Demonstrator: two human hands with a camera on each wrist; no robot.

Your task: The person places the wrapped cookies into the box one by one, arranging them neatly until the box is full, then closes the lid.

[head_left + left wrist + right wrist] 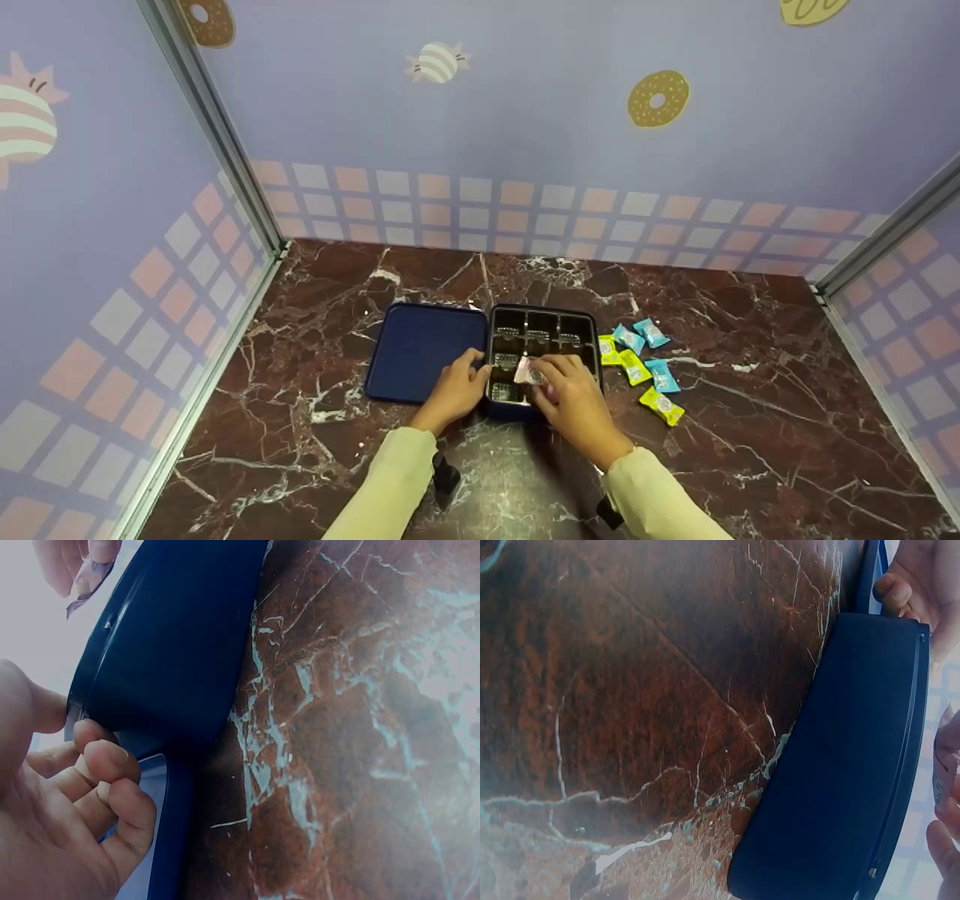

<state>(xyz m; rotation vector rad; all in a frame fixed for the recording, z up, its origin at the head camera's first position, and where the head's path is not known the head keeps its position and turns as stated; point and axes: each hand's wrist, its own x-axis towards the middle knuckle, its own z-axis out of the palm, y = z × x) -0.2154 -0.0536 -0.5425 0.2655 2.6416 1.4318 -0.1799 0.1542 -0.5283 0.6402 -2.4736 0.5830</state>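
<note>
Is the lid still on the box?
No: in the head view the blue lid lies flat on the marble beside the open box, whose compartments show.

Open bench near and far; clutter mid-bench.
The box (541, 352) and its lid (424, 350) sit side by side mid-bench (300, 450), candies (645, 364) strewn just right of the box. Walls (112, 300) close in left, right and far.

Compartment box (541, 330) mid-bench (750, 465), lid (424, 350) flat just left of it, touching, wrapped candies (645, 365) scattered just right, walls along back and side edges.
</note>
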